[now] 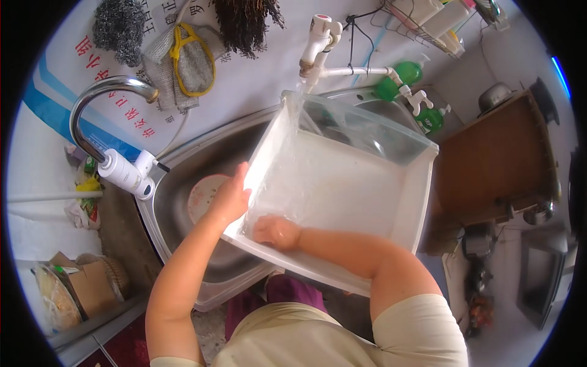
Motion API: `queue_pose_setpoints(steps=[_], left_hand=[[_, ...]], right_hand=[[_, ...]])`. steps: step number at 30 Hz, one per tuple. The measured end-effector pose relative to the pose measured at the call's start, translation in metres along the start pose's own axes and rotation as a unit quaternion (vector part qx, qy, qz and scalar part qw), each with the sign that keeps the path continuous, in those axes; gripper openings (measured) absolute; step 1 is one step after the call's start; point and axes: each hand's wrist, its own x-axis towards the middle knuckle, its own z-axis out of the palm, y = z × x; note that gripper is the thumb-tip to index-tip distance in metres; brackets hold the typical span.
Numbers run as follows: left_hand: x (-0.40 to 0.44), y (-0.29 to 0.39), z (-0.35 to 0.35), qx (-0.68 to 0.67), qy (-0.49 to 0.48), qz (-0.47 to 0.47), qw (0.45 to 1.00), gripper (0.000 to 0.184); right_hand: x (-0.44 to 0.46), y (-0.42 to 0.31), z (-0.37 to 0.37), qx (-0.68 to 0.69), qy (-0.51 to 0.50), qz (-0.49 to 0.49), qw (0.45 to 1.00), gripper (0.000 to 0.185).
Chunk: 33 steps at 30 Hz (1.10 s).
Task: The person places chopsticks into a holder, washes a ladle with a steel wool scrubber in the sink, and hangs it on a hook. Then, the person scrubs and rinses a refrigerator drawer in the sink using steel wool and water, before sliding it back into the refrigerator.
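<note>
A white drawer [348, 189] with a clear plastic front panel [367, 131] is tilted over the steel sink [174, 226]. My left hand [229, 199] grips its left side wall, with the thumb side up on the rim. Inside the drawer, at the near left corner, my right hand [276, 232] is wet and its fingers are curled near the bottom; whatever they hold, if anything, is hidden. Water streams from the white wall tap [318, 46] down into the drawer's far left corner and along the left side.
A chrome faucet [113, 92] curves over the sink's left side. A plate [205, 192] lies in the sink, partly hidden. Green bottles [408, 73] stand behind the drawer. A brown board [495, 162] is at right. Steel scrubbers [119, 30] hang on the wall.
</note>
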Motion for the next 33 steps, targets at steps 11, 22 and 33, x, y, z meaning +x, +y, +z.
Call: queue_pose_setpoints(steps=[11,22,33], left_hand=[[-0.005,0.034,-0.011,0.205,-0.009,-0.046,0.978,0.033],[-0.007,0.042,-0.012,0.211,0.006,-0.032,0.977,0.029],[-0.01,0.041,-0.017,0.206,-0.003,-0.043,0.978,0.023]], right_hand=[[-0.028,0.031,-0.056,-0.299,0.103,0.369,0.874,0.059],[-0.044,0.08,-0.065,-0.327,0.258,0.636,0.649,0.064],[0.035,0.111,-0.049,-0.198,0.274,0.446,0.829,0.056]])
